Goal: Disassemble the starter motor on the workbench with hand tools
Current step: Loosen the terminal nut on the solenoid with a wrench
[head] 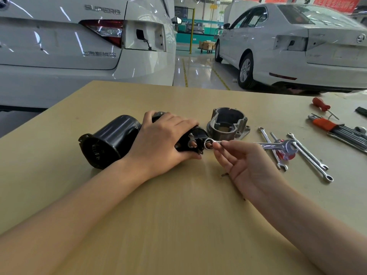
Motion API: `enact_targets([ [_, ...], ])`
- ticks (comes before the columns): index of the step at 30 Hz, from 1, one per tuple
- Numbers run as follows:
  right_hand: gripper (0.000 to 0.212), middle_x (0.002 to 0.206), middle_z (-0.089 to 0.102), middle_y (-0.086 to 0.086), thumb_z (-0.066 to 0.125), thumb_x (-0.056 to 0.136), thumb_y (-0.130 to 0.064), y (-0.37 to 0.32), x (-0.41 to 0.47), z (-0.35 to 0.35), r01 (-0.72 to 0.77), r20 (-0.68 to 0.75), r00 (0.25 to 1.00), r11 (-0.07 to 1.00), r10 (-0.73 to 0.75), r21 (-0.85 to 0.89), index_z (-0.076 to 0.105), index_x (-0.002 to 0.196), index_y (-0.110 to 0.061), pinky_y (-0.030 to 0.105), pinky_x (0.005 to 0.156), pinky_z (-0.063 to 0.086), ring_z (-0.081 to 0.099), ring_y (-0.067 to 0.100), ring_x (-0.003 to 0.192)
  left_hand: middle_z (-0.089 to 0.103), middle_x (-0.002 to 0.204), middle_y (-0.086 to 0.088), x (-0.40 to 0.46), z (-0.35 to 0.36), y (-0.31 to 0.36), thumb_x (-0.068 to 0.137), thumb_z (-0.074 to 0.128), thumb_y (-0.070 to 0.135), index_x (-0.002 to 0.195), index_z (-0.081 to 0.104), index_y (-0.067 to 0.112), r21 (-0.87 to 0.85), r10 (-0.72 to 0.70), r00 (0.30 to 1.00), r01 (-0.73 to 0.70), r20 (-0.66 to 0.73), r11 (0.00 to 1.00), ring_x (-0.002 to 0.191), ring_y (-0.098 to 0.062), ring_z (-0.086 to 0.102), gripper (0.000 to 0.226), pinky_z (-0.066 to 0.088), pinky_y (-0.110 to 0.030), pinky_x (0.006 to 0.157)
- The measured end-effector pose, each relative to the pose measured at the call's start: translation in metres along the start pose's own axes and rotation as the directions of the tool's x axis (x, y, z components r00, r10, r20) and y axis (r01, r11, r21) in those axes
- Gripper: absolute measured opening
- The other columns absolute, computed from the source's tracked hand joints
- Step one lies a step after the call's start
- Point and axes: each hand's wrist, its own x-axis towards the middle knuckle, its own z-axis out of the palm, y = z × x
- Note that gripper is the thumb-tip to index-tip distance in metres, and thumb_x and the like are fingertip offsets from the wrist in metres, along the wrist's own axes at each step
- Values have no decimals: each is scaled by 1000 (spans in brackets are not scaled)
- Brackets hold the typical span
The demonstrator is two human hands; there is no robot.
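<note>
Head view shows the right hand pinching the shank of a small combination wrench between thumb and fingertips, palm turned up, remaining fingers loosely extended. The wrench's ring end sits around a terminal stud on the solenoid end of the starter motor. The left hand grasps the motor from above, fingers curled over the solenoid body, pinning it to the table.

Assessment of the step: the ring appears seated on the terminal nut. It should be pushed fully home and kept square to the stud before any turning; a fingertip pinch gives little leverage, so a fuller hold on the shank seems advisable. The left hand should bear down firmly to stop the round body rolling.

Orientation: the motor lies on its side near the table's centre, long axis running roughly left to right. Its open black housing faces left and toward the viewer; the solenoid terminals point right. A detached grey end housing stands just beyond, with spare wrenches further right.
</note>
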Motion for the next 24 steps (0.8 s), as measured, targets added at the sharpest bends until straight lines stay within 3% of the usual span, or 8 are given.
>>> enact_targets([
  [3,14,71,68,19,52,83,12,-2,1,1,-21,-6,1000,1000,21,1,57,75,1,22,53,56,71,21,61,66,118,6,0,0,0,70,53,67,123,61,22,0,-2,1000,2,2,1000,113,-19,58,71,29,-45,98],
  [7,10,69,69,16,54,84,13,0,5,-2,-23,23,999,999,24,-26,60,80,6,22,57,57,70,18,61,66,118,5,0,2,0,70,56,66,123,61,22,2,2,1000,-2,0,1000,113,-20,58,69,30,-47,98],
  [9,6,73,70,15,58,83,12,2,5,-4,12,43,999,997,-9,-71,62,84,8,21,60,57,70,17,64,66,118,5,0,2,-1,70,60,64,123,61,22,2,3,1000,-3,-6,1000,113,-20,58,68,29,-47,98],
  [12,15,78,72,12,62,82,10,2,4,-4,159,50,987,968,-152,-193,61,95,2,20,52,53,70,15,68,66,117,4,0,2,0,70,60,64,123,61,21,-3,-2,1000,2,-5,1000,113,-21,57,68,28,-46,98],
  [14,24,79,74,7,62,84,10,0,2,-2,322,97,947,886,-308,-334,57,99,-8,20,49,50,69,14,69,66,118,5,0,1,1,70,58,65,124,61,21,-3,-4,1000,4,2,1000,113,-20,57,69,28,-46,99],
  [17,33,84,72,7,63,85,8,-1,4,3,535,277,842,646,-463,-544,55,111,-11,20,53,49,65,8,69,65,120,6,0,0,0,72,59,64,125,60,22,-12,-13,1000,13,14,1000,115,-19,56,68,26,-46,101],
  [20,34,82,67,-3,63,87,4,0,9,8,644,438,757,439,-485,-627,58,114,-16,23,63,49,60,4,69,64,121,7,0,0,0,72,57,64,126,59,23,-24,-21,1000,21,19,999,116,-18,54,67,24,-45,103],
  [24,20,80,67,-12,60,92,-5,4,11,15,695,521,710,351,-474,-628,67,103,-21,30,71,52,61,6,75,65,118,7,0,1,0,72,66,59,121,60,22,-31,-22,1000,22,4,999,115,-19,55,61,24,-46,102],
])
